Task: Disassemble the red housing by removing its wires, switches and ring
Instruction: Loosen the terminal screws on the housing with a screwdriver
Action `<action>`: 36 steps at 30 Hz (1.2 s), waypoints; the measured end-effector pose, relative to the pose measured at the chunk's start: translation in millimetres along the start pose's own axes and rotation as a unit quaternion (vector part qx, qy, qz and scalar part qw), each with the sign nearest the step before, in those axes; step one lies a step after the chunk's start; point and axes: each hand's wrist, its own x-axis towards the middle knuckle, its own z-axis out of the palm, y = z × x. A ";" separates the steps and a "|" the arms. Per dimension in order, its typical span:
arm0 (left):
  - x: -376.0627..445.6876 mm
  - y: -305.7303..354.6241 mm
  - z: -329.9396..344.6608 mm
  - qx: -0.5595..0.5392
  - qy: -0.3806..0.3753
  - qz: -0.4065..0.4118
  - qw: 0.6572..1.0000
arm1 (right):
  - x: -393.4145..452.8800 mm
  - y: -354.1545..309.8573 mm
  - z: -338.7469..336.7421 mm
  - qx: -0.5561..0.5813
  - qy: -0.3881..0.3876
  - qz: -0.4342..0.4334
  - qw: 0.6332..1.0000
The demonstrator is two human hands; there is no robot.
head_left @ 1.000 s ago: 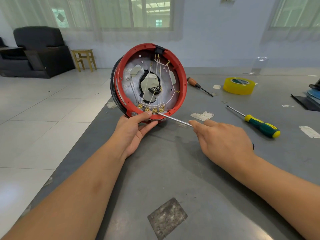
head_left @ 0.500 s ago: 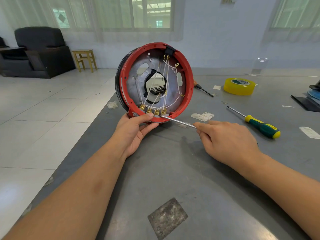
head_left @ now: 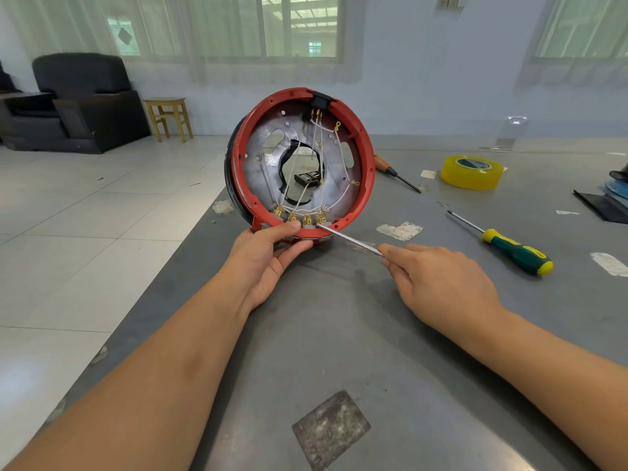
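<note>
The round red housing (head_left: 368, 171) stands on edge on the grey table, its open side towards me. Inside are a silver plate, white wires (head_left: 339, 154) with brass terminals along the bottom, and a black switch (head_left: 321, 98) at the top rim. A black ring (head_left: 231, 178) shows behind its left edge. My left hand (head_left: 268, 260) grips the housing's bottom rim, thumb on the rim. My right hand (head_left: 441, 283) holds a screwdriver whose metal shaft (head_left: 350, 241) points its tip at the rightmost bottom terminal. Its handle is hidden in the hand.
A green-and-yellow screwdriver (head_left: 513, 251) lies to the right. An orange-handled screwdriver (head_left: 390, 169) lies behind the housing. A yellow tape roll (head_left: 472, 171) sits at the back right, dark objects (head_left: 608, 198) at the right edge. The table's left edge (head_left: 190, 239) drops to a tiled floor.
The housing has turned and shifted a little to the right in my left hand. My right hand followed, keeping the screwdriver tip at the bottom terminals.
</note>
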 end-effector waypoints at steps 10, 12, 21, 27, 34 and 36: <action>-2.3 0.8 -0.3 -0.037 0.011 -0.002 0.999 | 0.7 -10.5 -1.2 0.049 -0.001 0.009 0.999; -1.7 0.3 -0.8 -0.040 0.010 -0.001 0.999 | 0.4 -8.9 -4.4 0.022 0.013 0.001 1.000; -2.6 -0.3 0.7 -0.037 0.014 0.019 0.999 | -2.6 -14.3 -14.0 -0.045 0.019 -0.001 0.999; -3.6 0.2 2.0 -0.025 0.023 0.032 0.999 | -1.3 -16.2 -10.9 -0.018 -0.025 0.009 0.999; -4.3 -0.7 3.1 -0.004 0.027 0.043 0.999 | -0.3 -15.1 -8.0 0.008 -0.040 -0.003 0.999; -4.0 -1.4 3.2 0.003 0.026 0.048 0.999 | -1.0 -15.5 -8.0 0.010 -0.043 -0.005 0.999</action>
